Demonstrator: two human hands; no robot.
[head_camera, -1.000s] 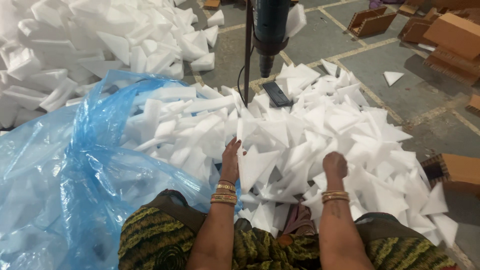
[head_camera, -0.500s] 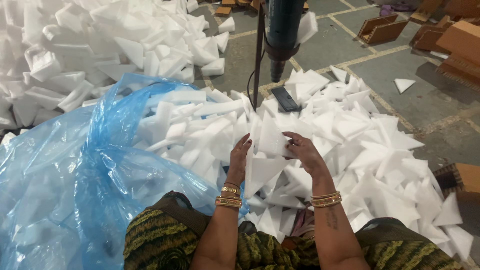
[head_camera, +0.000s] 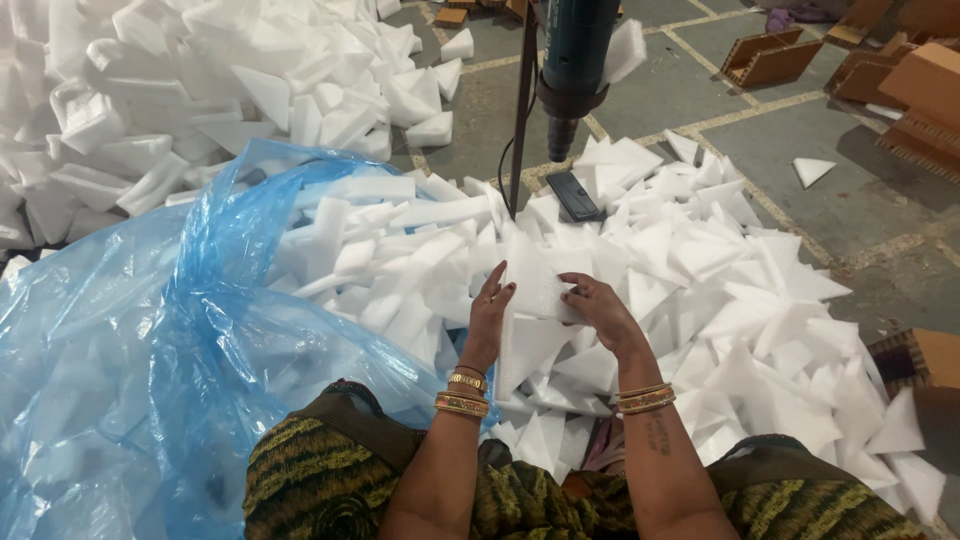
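Above foam pile (head_camera: 720, 300) | both hands (head_camera: 490, 315) (head_camera: 598, 312) hold white foam triangle (head_camera: 535, 285)

Grey tiled floor (head_camera: 640, 100); cardboard boxes (head_camera: 925, 85), apparently.

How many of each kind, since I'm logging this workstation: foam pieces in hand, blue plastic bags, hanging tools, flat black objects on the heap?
White foam piece, held between left hand and right hand: 1
Blue plastic bag: 1
Hanging teal tool: 1
Flat black object: 1
Total: 4
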